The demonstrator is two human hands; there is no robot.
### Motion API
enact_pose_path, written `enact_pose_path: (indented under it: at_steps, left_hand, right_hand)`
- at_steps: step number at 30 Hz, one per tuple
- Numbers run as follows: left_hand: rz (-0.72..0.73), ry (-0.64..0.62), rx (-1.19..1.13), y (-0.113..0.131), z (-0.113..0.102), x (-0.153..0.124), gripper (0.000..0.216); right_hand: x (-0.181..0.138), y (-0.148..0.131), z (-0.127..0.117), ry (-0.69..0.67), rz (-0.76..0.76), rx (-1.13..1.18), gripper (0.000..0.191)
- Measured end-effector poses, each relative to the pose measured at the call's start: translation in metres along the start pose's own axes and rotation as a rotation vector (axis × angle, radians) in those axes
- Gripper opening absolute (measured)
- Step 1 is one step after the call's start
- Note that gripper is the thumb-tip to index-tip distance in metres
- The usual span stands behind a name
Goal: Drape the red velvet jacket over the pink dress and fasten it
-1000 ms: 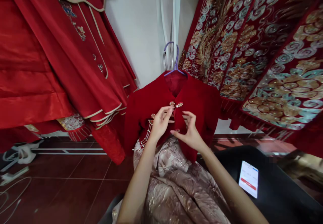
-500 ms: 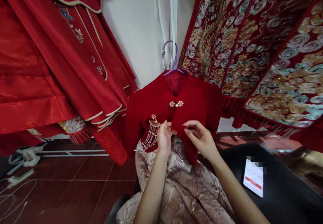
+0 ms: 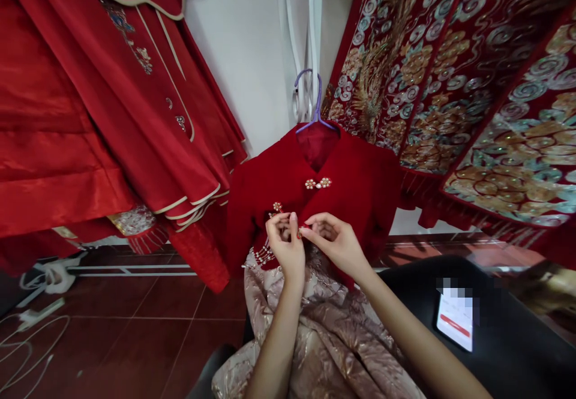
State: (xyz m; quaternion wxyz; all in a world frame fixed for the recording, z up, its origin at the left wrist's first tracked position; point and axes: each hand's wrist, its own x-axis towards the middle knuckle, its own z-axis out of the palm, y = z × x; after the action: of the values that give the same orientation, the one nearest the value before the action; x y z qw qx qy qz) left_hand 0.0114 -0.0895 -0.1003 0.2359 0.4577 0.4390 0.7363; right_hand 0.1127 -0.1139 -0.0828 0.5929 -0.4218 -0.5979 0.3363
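Note:
A short red velvet jacket (image 3: 351,177) hangs on a purple hanger (image 3: 312,102) against the white wall. A pearl clasp (image 3: 317,183) joins its front near the collar. Lower down, my left hand (image 3: 285,246) and my right hand (image 3: 335,240) meet at the jacket's front opening. Both pinch a second small clasp between fingertips, mostly hidden by the fingers. A beaded tassel brooch (image 3: 265,249) hangs just left of my left hand. Below the jacket a pale pink brocade skirt (image 3: 324,339) spreads out.
Red satin garments (image 3: 99,117) hang at the left. Heavily embroidered red and gold robes (image 3: 459,87) hang at the right. A phone (image 3: 455,321) lies on a black surface (image 3: 508,345) at the lower right. White cables (image 3: 31,321) lie on the dark red tiled floor.
Both hands dropped from just below the upper pearl clasp to the jacket's lower front. They have closed together there, fingertips pinching at the lower clasp.

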Motion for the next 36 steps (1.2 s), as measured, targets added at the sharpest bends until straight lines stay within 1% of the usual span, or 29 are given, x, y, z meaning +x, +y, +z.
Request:
enact_pose_path:
  at_steps: [2,4,8,12,15,23,27,30,36]
  left_hand:
    - [0.019,0.075,0.049,-0.003,0.0,0.002,0.03]
    - [0.003,0.096,0.053,-0.008,0.0,0.006,0.036]
    - [-0.088,0.01,-0.082,-0.017,-0.002,0.013,0.034]
    - [-0.189,-0.001,-0.187,-0.02,-0.004,0.015,0.028]
    - [-0.23,-0.001,-0.219,-0.02,-0.007,0.016,0.027]
    - [-0.233,0.021,-0.245,-0.025,-0.008,0.017,0.026]
    - [-0.212,-0.007,-0.226,-0.023,-0.009,0.016,0.028]
    - [-0.19,-0.024,-0.202,-0.021,-0.01,0.016,0.03]
    - [-0.155,-0.062,-0.155,-0.022,-0.014,0.021,0.026]
  right_hand:
    - [0.004,0.002,0.005,-0.024,0.034,0.084,0.029]
    - [0.009,0.008,0.009,-0.01,0.033,0.104,0.029]
    - [0.019,0.02,0.013,0.025,0.007,0.074,0.028]
    - [0.027,0.026,0.017,0.065,-0.053,0.003,0.03]
    - [0.028,0.025,0.021,0.079,-0.1,-0.029,0.031]
    - [0.03,0.023,0.031,0.134,-0.137,-0.037,0.025]
    - [0.031,0.022,0.033,0.147,-0.158,-0.06,0.021]
    - [0.031,0.021,0.033,0.125,-0.187,-0.114,0.017]
    - [0.034,0.02,0.034,0.118,-0.214,-0.149,0.018]
